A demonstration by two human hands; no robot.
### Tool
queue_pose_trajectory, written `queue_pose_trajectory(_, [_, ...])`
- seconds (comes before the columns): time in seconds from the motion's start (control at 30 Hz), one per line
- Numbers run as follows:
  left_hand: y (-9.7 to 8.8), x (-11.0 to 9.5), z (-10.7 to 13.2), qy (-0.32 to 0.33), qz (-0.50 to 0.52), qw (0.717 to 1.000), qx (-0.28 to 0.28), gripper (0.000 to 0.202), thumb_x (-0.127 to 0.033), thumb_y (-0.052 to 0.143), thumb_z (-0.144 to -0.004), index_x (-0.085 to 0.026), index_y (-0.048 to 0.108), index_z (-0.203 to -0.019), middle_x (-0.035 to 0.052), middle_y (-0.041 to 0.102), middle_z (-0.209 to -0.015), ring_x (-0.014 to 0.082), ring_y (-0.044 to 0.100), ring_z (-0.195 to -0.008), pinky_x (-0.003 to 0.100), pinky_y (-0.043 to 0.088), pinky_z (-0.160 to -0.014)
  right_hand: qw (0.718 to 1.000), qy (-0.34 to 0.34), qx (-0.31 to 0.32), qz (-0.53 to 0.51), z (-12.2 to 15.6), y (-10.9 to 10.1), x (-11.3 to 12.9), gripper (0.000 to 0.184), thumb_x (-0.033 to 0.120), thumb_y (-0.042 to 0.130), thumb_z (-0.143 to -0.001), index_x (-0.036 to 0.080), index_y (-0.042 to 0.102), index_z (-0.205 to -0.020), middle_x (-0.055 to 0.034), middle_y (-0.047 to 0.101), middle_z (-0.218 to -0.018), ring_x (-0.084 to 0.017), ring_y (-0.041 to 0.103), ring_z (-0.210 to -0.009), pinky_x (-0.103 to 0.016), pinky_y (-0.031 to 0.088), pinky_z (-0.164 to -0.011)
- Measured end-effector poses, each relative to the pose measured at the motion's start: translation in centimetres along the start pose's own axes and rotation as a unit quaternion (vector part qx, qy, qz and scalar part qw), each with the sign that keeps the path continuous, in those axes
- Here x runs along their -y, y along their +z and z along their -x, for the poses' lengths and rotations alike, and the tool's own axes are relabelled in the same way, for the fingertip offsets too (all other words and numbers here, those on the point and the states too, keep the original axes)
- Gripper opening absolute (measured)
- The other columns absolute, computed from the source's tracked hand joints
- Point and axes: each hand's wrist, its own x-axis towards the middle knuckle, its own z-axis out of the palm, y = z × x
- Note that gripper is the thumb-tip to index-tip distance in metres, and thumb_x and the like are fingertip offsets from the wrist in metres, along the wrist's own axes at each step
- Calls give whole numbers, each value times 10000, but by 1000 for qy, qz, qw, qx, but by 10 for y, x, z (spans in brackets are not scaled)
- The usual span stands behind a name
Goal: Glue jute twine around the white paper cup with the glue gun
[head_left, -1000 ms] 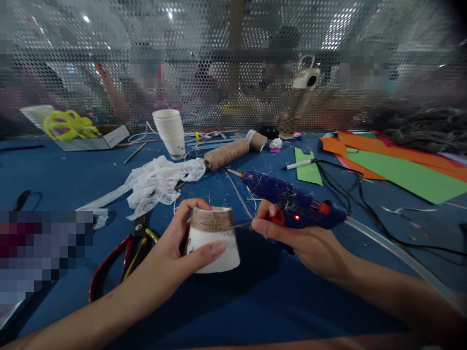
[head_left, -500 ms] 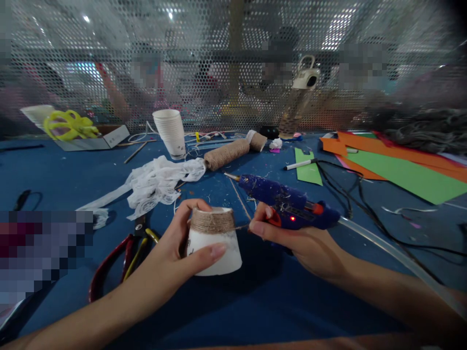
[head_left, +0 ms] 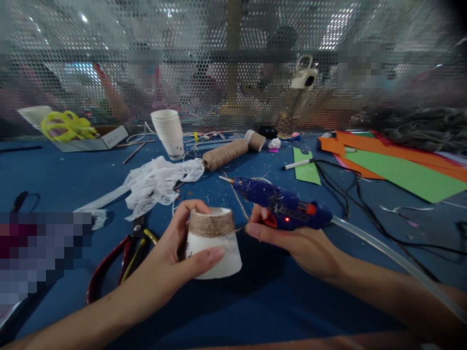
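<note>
A white paper cup (head_left: 215,260), its narrower end up and wound with brown twine (head_left: 211,224), is gripped by my left hand (head_left: 186,243), thumb across its front. From the winding, a short strand runs to the pinched thumb and finger of my right hand (head_left: 280,233). That same hand also holds a blue hot glue gun (head_left: 273,197); its nozzle points left, a red light glows on its side, and a clear glue stick (head_left: 386,253) sticks out of the back. The twine spool (head_left: 226,154) lies beyond the cup.
White lace (head_left: 153,187) and red-and-yellow-handled pliers (head_left: 126,257) lie left. Stacked paper cups (head_left: 170,133), a box holding yellow scissors (head_left: 67,125) and a bottle (head_left: 294,102) stand by the perforated screen. Coloured paper (head_left: 404,170) and a black cord (head_left: 379,221) are right.
The glue gun has shifted slightly left along with my right hand. The cup has turned or tilted a little in my left hand, and the twine strand to my right fingers looks shorter.
</note>
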Motion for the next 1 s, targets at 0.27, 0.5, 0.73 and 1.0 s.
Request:
queue_pose_trajectory(0.27, [-2, 4, -3, 0, 3, 1000, 30, 409, -353, 819, -864, -341, 501, -1120, -65, 622, -992, 111, 607, -833, 161, 507, -707, 1000, 19, -1, -17, 1, 1, -2, 157, 350, 727, -873, 229, 658, -802, 42, 653, -797, -135, 593, -793, -269, 473, -804])
queue_pose_trajectory(0.5, [-1, 4, -1, -4, -4, 999, 38, 408, -367, 817, -866, -348, 495, -1115, -64, 614, -1008, 109, 605, -837, 159, 510, -709, 999, 29, -14, -36, 1, 3, -3, 136, 322, 745, -831, 231, 646, -812, 37, 652, -813, -141, 597, -810, -283, 493, -822])
queue_pose_trajectory(0.73, [-2, 4, -2, -5, -7, 999, 41, 406, -374, 813, -868, -358, 497, -1123, -65, 610, -992, 106, 599, -821, 159, 514, -712, 999, 26, -17, -44, 1, 4, -1, 165, 315, 757, -808, 227, 619, -786, 33, 621, -786, -147, 577, -781, -297, 504, -801])
queue_pose_trajectory(1.0, [-1, 3, 1, -2, -5, 999, 41, 401, -372, 822, -859, -357, 511, -1111, -62, 607, -990, 102, 587, -811, 143, 497, -684, 999, 35, -18, -29, 0, 5, 3, 175, 315, 746, -793, 226, 599, -761, 39, 586, -759, -135, 547, -747, -284, 506, -775])
